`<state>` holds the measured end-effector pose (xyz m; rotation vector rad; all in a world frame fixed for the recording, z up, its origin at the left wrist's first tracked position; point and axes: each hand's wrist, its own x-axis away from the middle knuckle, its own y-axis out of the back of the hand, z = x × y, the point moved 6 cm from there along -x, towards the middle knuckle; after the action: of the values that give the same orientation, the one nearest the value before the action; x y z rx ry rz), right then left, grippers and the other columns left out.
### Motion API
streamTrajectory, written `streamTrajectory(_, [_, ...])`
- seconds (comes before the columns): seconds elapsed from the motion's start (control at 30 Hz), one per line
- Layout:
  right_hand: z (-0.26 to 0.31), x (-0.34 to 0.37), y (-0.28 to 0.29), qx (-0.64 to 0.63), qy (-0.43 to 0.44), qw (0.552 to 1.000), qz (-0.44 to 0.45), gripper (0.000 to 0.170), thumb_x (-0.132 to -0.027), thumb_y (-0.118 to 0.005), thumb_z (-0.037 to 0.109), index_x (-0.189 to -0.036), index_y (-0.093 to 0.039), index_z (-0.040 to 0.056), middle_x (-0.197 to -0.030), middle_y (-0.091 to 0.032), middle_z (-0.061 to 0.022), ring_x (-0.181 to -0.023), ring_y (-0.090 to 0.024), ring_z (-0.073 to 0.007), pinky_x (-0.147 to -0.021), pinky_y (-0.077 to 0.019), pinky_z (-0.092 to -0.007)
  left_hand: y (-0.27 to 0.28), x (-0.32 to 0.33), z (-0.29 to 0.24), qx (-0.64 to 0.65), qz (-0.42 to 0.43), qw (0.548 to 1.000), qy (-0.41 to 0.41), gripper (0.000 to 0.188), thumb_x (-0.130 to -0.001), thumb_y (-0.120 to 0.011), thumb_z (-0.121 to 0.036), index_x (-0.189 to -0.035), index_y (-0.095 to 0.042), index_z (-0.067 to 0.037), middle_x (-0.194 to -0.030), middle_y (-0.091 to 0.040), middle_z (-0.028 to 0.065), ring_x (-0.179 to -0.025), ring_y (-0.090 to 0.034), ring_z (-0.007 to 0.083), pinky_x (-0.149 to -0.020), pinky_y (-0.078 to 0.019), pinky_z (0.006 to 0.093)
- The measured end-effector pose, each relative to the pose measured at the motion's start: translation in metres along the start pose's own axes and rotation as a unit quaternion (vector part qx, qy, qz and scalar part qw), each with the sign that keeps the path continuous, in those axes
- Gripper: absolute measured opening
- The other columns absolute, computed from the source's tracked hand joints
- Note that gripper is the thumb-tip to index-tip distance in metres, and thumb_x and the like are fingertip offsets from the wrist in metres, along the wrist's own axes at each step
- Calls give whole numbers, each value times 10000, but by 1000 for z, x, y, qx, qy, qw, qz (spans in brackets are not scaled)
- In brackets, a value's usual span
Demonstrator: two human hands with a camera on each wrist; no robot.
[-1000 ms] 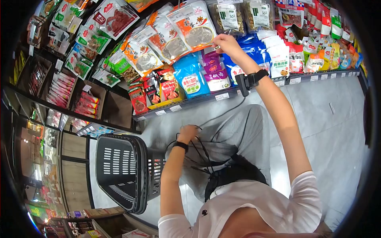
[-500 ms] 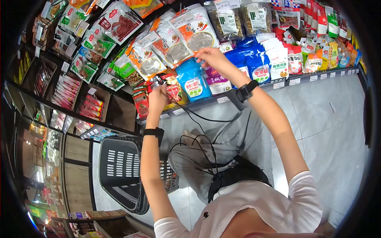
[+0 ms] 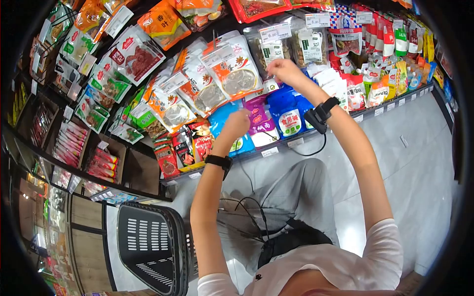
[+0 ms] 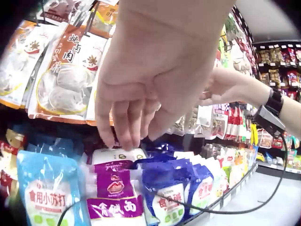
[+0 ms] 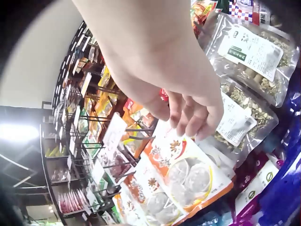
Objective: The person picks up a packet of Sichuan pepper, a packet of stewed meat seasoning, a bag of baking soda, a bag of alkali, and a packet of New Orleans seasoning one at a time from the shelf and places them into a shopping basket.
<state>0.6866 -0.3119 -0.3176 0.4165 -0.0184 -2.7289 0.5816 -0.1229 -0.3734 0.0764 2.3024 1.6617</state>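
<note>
My left hand (image 3: 238, 124) reaches over the lower shelf row, fingers pointing down and loosely bent, nothing visible between them. Below it in the left wrist view are a purple-and-white pouch (image 4: 113, 188) and a blue pouch (image 4: 164, 190), with a light blue pouch (image 4: 51, 188) to the left. My right hand (image 3: 287, 73) is raised by the clear bags of dried pieces (image 3: 270, 47). Its fingers hang loosely curled in the right wrist view, overlapping an orange-and-white seasoning packet (image 5: 188, 176), and hold nothing visible.
A black shopping basket (image 3: 148, 246) stands on the floor to my left. Hanging packets on hooks with price tags (image 3: 217, 55) fill the upper rack. A black cable (image 4: 225, 212) trails from the right wrist camera. Small red packets (image 3: 101, 165) lie in the left bins.
My left hand rose from the cable by my lap to the red packets, then shifted right over the blue pouches. The right hand left the orange-and-white packet's corner and moved right.
</note>
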Motion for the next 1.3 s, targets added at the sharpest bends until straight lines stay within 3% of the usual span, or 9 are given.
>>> streamTrajectory(0.1, [-14,-17,-6,82,74,992,-56,198,-741,-595,160,-851,-590,-3,-714,-593,-87,-627,-579,-158,-558,-463,-276,34,-27,20,26,-133,989,59,354,-770,-569,-178,-1076,-525,-5,-898,-618,197,-820,-609,320,-730,-474,378])
streamTrajectory(0.17, [-24,-29,-10,88,40,994,-53,238,-740,-604,164,-891,-571,-18,-731,-594,-94,-635,-582,-165,-561,-468,-286,60,-39,29,73,-182,976,98,430,-747,-600,-183,-1114,-489,13,-1010,-586,219,-910,-586,309,-778,-461,367])
streamTrajectory(0.27, [-35,-51,-19,77,8,996,-35,333,-740,-640,206,-944,-542,-37,-767,-591,-103,-654,-580,-174,-576,-467,-288,69,-63,74,107,-296,942,119,398,-724,-595,-163,-1041,-503,60,-974,-575,251,-919,-566,367,-782,-450,395])
streamTrajectory(0.47, [-49,-70,-37,118,-7,993,-5,360,-739,-681,283,-872,-552,-26,-725,-563,-79,-657,-531,-129,-538,-429,-252,70,-75,90,216,-292,916,169,546,-692,-638,-131,-1132,-395,82,-1012,-568,209,-930,-574,287,-803,-454,347])
streamTrajectory(0.6, [-43,-60,-45,89,-26,995,24,472,-670,-721,316,-930,-598,-58,-861,-624,-157,-754,-591,-213,-693,-450,-299,71,-68,76,282,-286,894,199,517,-700,-610,-125,-1149,-438,63,-1100,-556,163,-972,-557,229,-837,-437,311])
streamTrajectory(0.73, [-74,-68,-53,55,17,998,31,521,-692,-710,290,-1030,-557,-76,-945,-618,-168,-830,-591,-207,-757,-445,-299,70,-60,81,271,-313,888,199,389,-716,-596,-132,-1060,-534,39,-958,-620,124,-865,-590,194,-772,-448,290])
streamTrajectory(0.9, [-39,-39,-59,-18,-2,995,96,395,-773,-656,167,-1075,-531,-54,-975,-609,-101,-849,-574,-131,-753,-454,-252,84,-44,85,230,-332,898,176,287,-751,-568,-131,-975,-583,48,-817,-638,87,-723,-587,144,-655,-448,253])
streamTrajectory(1.0, [-10,-22,-58,-52,14,993,110,437,-749,-676,214,-1056,-545,-67,-956,-615,-125,-825,-578,-158,-729,-459,-273,90,-42,92,241,-324,898,176,279,-722,-571,-159,-932,-608,22,-782,-644,135,-729,-619,206,-686,-465,289])
streamTrajectory(1.3, [25,24,-63,-71,-26,989,124,418,-761,-667,197,-1071,-547,-56,-978,-612,-112,-845,-574,-145,-741,-457,-269,106,-11,60,262,-323,887,198,252,-716,-589,-155,-898,-624,15,-789,-655,118,-693,-620,181,-658,-474,281])
